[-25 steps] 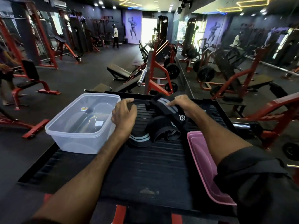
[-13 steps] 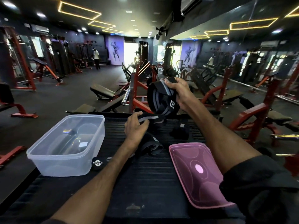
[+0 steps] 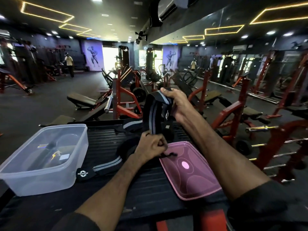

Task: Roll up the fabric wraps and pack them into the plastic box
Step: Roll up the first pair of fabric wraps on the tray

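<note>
A black fabric wrap with grey stripes (image 3: 154,112) hangs stretched between my two hands above the black ribbed platform (image 3: 103,140). My right hand (image 3: 175,102) grips its upper end, raised. My left hand (image 3: 150,146) pinches its lower end just above the platform. A second striped wrap (image 3: 103,165) with a logo tab lies unrolled beside the clear plastic box (image 3: 80,164), which stands at the left. A third wrap (image 3: 131,125) lies at the platform's far side.
A pink lid (image 3: 191,174) lies upside down on the platform at the right, under my right forearm. Red gym benches and barbell racks stand beyond the platform. A person stands far back at the left.
My right hand has kept the wrap raised. My left hand left the pile on the platform and took hold of the wrap's lower end. The camera tilted up.
</note>
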